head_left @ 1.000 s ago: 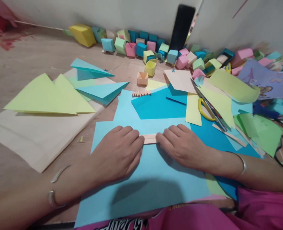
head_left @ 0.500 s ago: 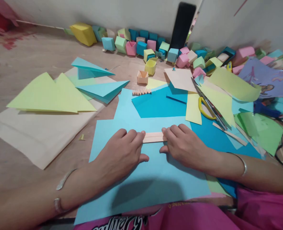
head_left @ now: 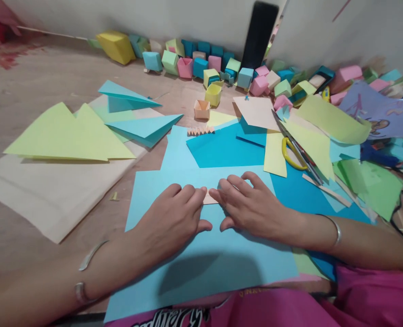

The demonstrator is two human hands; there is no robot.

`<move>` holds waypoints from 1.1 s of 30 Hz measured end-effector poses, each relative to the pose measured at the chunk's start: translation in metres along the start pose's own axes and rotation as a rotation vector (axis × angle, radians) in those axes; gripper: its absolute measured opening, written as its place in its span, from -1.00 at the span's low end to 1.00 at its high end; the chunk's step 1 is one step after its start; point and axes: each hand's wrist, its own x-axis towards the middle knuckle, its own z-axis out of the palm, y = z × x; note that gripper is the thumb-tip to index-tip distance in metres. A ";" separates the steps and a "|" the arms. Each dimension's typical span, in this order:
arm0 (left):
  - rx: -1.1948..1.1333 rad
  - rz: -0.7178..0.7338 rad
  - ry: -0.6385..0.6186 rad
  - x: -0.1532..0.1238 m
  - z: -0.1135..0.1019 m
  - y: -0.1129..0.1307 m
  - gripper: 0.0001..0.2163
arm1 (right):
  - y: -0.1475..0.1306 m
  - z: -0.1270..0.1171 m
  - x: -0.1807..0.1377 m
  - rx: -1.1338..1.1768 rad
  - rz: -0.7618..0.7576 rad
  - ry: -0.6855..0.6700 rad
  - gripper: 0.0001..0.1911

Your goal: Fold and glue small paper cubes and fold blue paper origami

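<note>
A narrow folded strip of peach paper [head_left: 208, 198] lies on a light blue sheet [head_left: 221, 263]; only a short piece shows between my hands. My left hand [head_left: 176, 213] presses the strip's left part under curled fingers, its thumb sticking out. Across from it, my right hand [head_left: 244, 204] rests an index fingertip on the strip, its fingers bent and apart. Most of the strip is hidden under both hands. Beyond them sit a small zigzag-folded peach strip [head_left: 200, 131] and a little open peach paper box [head_left: 201, 109].
Small coloured paper boxes [head_left: 200, 68] line the wall, where a phone [head_left: 260, 36] leans upright. Yellow-handled scissors [head_left: 293, 154] lie among paper scraps at right. At left are folded blue paper pieces [head_left: 146, 127] and a folded yellow-green sheet [head_left: 68, 136].
My right hand has slid left along the strip, close to my left hand, and its fingers have spread more. My left hand stays in place.
</note>
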 end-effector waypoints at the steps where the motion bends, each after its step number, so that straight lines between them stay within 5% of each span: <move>1: -0.005 -0.019 -0.015 0.000 -0.002 0.000 -0.62 | 0.000 -0.001 0.000 -0.006 -0.017 -0.006 -0.27; 11: 0.120 -0.089 -0.023 -0.006 -0.013 -0.002 -0.67 | 0.001 -0.010 -0.007 0.012 0.061 -0.088 -0.74; 20: 0.168 -0.267 -0.011 -0.014 -0.017 -0.008 -0.70 | 0.002 -0.007 -0.006 0.044 0.044 -0.075 -0.74; 26: -0.029 -0.078 0.163 -0.006 -0.009 -0.008 -0.86 | 0.002 -0.005 -0.005 0.039 0.035 -0.030 -0.70; 33: -0.183 -0.062 0.157 0.000 0.009 -0.019 -0.81 | 0.009 -0.001 -0.007 0.082 0.130 0.108 -0.73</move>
